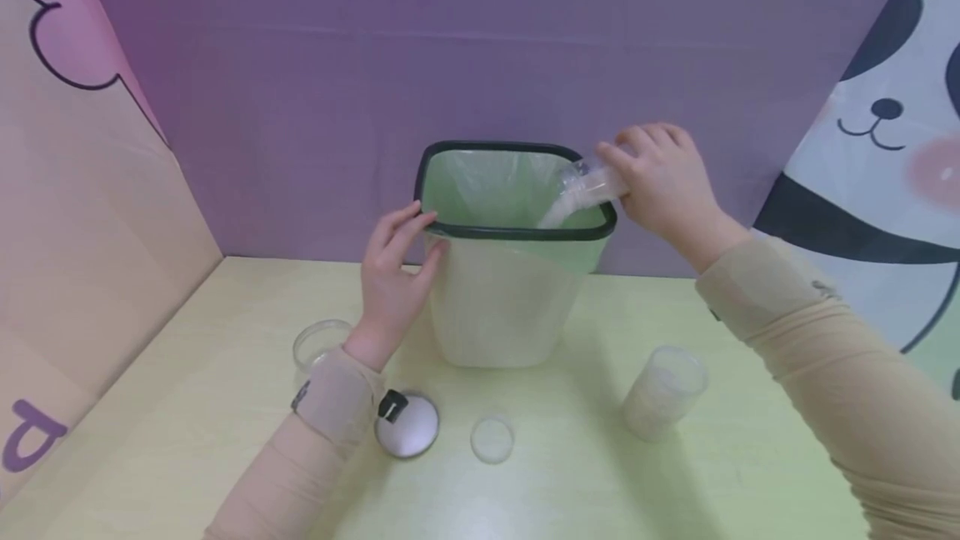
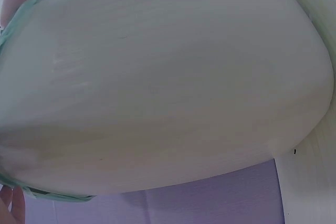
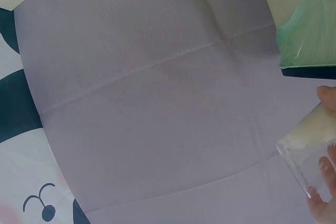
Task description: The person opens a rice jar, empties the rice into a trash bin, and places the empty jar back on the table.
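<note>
A white bin (image 1: 502, 307) with a dark rim and a pale green liner (image 1: 480, 186) stands upright on the table. My right hand (image 1: 663, 182) grips a clear plastic jar (image 1: 603, 183), tipped over the bin's right rim. White loose material (image 1: 558, 212) runs from its mouth into the bin; its exact kind is unclear. In the right wrist view the jar (image 3: 304, 135) shows pale contents. My left hand (image 1: 393, 273) rests against the bin's left corner, fingers straight at the rim. The bin's side (image 2: 168, 87) fills most of the left wrist view.
Another clear jar (image 1: 663, 394) with pale contents stands front right. A small clear disc (image 1: 492, 440) and a shiny white round dish or lid (image 1: 408, 427) lie in front. A clear ring-shaped piece (image 1: 318, 338) is partly behind my left wrist. A purple wall (image 1: 360, 90) rises behind.
</note>
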A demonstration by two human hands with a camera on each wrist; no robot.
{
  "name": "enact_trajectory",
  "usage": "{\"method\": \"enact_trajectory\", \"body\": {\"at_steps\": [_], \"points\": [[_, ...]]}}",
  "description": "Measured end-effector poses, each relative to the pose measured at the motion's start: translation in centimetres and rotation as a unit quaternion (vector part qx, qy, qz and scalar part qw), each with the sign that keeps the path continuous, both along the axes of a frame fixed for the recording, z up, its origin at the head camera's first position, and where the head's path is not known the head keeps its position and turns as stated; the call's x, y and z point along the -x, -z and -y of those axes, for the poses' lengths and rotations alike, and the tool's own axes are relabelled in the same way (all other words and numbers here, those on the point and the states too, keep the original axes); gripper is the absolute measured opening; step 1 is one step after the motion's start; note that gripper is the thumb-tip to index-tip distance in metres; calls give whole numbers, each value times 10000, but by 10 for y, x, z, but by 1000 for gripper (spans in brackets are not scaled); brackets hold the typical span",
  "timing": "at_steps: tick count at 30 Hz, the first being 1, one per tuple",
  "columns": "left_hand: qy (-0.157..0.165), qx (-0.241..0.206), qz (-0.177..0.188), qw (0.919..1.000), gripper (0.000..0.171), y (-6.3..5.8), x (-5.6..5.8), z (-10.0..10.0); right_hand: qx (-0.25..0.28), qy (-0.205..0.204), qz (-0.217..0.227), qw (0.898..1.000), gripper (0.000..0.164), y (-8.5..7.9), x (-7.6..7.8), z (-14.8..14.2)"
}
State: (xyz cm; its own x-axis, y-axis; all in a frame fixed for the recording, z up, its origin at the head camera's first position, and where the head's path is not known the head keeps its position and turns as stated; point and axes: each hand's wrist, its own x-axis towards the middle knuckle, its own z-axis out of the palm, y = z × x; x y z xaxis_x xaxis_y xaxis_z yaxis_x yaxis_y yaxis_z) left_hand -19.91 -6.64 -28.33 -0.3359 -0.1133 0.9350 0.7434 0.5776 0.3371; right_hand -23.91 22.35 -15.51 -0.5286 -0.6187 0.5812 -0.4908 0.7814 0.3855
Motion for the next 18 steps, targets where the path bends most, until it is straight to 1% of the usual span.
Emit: {"method": "enact_trajectory", "body": {"at_steps": [9, 18], "points": [[-9, -2, -24, 10000, 30, 0, -1, 0, 22, -118, -86, 9999, 52, 1, 1, -1], [13, -12, -30, 10000, 30, -2, -3, -1, 4, -73, -67, 10000, 52, 1, 1, -1]]}}
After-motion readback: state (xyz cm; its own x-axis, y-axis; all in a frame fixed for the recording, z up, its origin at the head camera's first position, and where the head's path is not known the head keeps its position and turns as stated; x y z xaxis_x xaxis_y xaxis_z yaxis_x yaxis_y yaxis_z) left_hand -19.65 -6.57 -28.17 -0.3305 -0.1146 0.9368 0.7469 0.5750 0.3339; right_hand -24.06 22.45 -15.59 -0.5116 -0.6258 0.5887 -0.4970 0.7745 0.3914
